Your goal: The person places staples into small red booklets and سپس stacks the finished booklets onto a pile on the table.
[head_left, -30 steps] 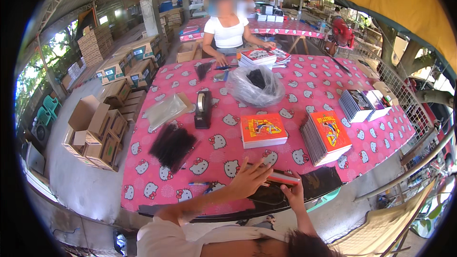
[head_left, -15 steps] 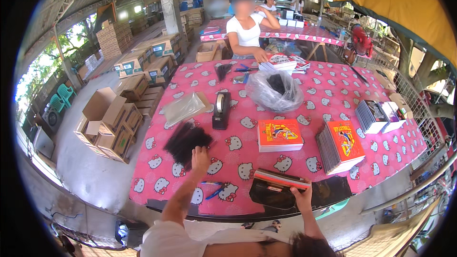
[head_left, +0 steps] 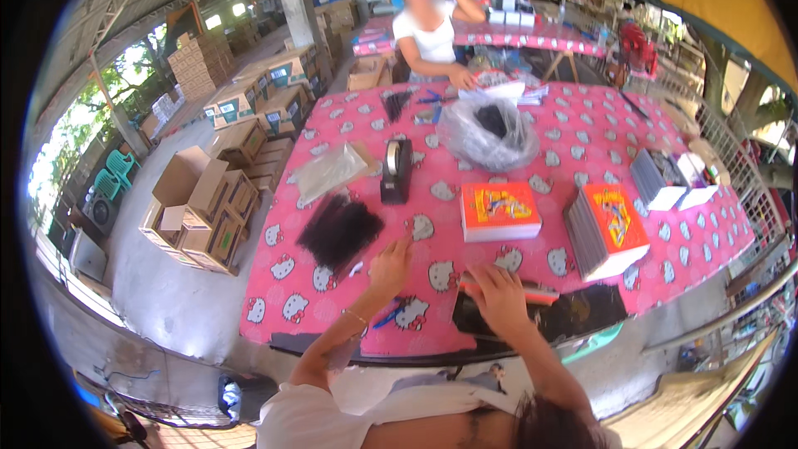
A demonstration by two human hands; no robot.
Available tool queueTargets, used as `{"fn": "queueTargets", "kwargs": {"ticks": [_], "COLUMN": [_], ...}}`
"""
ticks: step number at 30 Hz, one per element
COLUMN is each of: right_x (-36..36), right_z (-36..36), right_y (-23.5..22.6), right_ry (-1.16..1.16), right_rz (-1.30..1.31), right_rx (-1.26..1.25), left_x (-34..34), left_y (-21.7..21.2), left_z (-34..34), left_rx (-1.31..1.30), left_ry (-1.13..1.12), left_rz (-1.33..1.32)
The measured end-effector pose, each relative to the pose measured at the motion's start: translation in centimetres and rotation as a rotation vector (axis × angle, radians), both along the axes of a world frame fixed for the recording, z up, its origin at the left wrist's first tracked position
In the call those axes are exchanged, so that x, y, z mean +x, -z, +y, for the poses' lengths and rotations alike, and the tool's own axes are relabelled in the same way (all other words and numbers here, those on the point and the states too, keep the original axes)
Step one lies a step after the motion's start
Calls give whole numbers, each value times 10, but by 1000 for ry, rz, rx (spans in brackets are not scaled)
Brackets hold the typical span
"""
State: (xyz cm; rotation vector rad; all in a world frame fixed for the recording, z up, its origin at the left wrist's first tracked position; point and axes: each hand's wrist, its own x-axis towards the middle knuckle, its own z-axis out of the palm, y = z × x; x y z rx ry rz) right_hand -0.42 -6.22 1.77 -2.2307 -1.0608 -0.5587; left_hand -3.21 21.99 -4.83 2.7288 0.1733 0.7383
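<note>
My right hand [head_left: 503, 303] is closed over the left part of a small stack of booklets with a red-orange edge [head_left: 542, 293], which lies on a black patch [head_left: 586, 312] at the table's near edge. The hand hides much of this stack. To its left my left hand [head_left: 391, 270] hovers over the pink table, its fingers drawn together and blurred; whatever they hold is too small to make out. Beyond that hand lies a heap of thin black strips [head_left: 339, 231]. Blue-handled pliers [head_left: 389, 314] rest below my left wrist.
A black tape dispenser [head_left: 396, 170], clear plastic sleeves [head_left: 331, 173] and a plastic bag of black pieces [head_left: 489, 135] stand farther back. Two orange-covered booklet stacks [head_left: 500, 212] are at the right. Across the table a person [head_left: 428, 37] handles booklets. Cartons [head_left: 195, 212] stand left.
My left hand has left the black strips and moved right, toward the booklets. My right hand has shifted from the stack's right end to its left part. The whole view has tilted slightly.
</note>
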Motion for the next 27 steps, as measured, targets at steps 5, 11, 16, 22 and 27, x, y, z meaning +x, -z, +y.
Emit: {"fn": "queueTargets", "kwargs": {"ticks": [5, 11, 16, 22, 27], "right_x": [24, 25, 25, 22, 21], "right_z": [12, 10, 9, 8, 6], "right_y": [23, 15, 20, 15, 18], "right_ry": [15, 12, -39, -81, -73], "right_rz": [161, 166, 163, 230, 221], "right_rx": [-113, -115, 1, 68, 51], "left_x": [-33, -34, -36, -36, -30], "left_y": [-50, -34, -48, -41, -36], "left_z": [-73, -93, -98, -102, -103], "left_rx": [-392, -597, -382, -537, -290], "left_ry": [260, 231, 292, 237, 102], "left_rz": [-142, -74, -147, -147, -134]}}
